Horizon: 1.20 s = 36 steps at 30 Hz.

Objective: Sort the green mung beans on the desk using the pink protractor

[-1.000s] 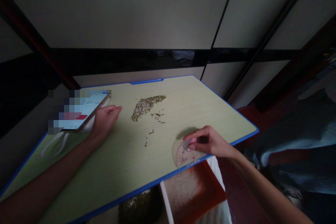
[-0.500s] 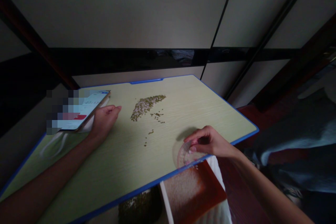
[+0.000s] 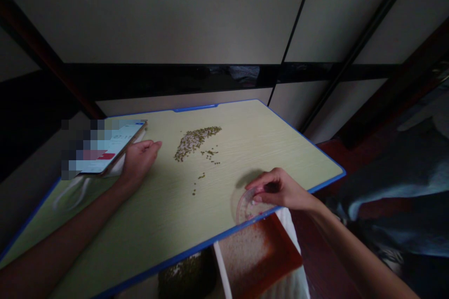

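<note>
Protractor (image 3: 243, 206): clear plastic, with the curved edge turned left; held low at the near edge of the counter (image 3: 280, 140), just beyond the orange tray (image 3: 292, 257); cannot tell whether pressed flat or slightly raised.
Right hand (image 3: 280, 191): reaching in across the near edge from the right; pinching the protractor in the grip.
Specks at the edge (image 3: 249, 217): pale and pinkish, at the protractor's lower part, beside the blue rim (image 3: 224, 233); too blurred to tell grains from printed marks.
Orange tray: sitting below the near edge, with pale grains (image 3: 242, 252) spread inside.
Dark container (image 3: 213, 268): left of the tray, across a white strip (image 3: 223, 268); holding green beans (image 3: 187, 273).
Mixed pile (image 3: 196, 141): green beans and pale grains together in a slanting band, near the middle of the counter; trailing a few strays toward the near side.
Left hand (image 3: 140, 159): resting left of the pile, curled into a loose fist; cannot tell whether anything is inside.
Phone (image 3: 112, 147): lit and tilted, just left of the left hand, partly pixelated; near a white cord (image 3: 72, 194).
Behind: pale cabinet panels (image 3: 175, 14) crossed by a black band (image 3: 140, 79).
Far right: a person's leg in blue denim (image 3: 389, 196), above a dark red floor (image 3: 315, 252).
</note>
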{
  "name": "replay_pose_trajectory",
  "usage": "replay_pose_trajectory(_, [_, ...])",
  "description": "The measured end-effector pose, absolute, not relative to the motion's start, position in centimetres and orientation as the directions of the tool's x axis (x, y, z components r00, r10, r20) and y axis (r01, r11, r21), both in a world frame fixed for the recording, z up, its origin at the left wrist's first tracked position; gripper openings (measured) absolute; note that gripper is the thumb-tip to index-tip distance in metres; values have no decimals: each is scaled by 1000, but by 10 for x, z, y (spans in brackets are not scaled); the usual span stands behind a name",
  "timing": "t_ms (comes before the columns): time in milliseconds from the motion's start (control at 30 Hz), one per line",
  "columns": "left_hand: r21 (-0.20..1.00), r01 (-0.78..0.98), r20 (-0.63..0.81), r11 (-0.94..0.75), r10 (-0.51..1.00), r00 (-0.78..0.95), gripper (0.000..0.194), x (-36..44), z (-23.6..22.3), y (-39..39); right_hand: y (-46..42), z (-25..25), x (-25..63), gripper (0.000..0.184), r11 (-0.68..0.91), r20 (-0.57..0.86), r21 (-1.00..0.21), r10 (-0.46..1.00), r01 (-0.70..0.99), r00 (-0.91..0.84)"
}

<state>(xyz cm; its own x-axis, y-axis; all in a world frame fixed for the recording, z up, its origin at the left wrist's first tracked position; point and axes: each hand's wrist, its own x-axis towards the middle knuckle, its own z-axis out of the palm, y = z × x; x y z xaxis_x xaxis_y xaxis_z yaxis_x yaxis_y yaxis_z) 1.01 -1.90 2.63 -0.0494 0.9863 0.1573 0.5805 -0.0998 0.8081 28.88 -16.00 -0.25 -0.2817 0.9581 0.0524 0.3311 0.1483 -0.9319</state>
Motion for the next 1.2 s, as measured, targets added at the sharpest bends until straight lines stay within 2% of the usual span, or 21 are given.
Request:
replay_pose_trajectory(267, [808, 580, 150, -98, 988, -42, 32, 11, 27, -20, -161, 1, 288, 21, 201, 80, -922, 936, 332, -342])
replay_pose_trajectory(433, [805, 585, 159, -99, 986, -51, 33, 10, 26, -20, -161, -2, 290, 21, 129, 57, -965, 953, 227, -298])
replay_pose_trajectory(600, [800, 590, 171, -110, 984, -49, 33, 9, 25, -18, -141, 9, 290, 23, 24, 5, -993, 988, 119, -156])
replay_pose_trajectory(833, [808, 574, 186, -130, 982, -40, 33, 7, 20, -16, -56, 28, 288, 29, 132, 155, -983, 970, 130, 189])
replay_pose_trajectory(1000, [797, 593, 186, -116, 981, -57, 32, 4, 17, -14, -14, 15, 281, 34, 86, 106, -983, 988, 163, 114])
replay_pose_trajectory(1200, [802, 590, 154, -95, 987, -50, 33, 1, 13, -10, -9, 3, 272, 35, 38, 54, -969, 997, 242, 56])
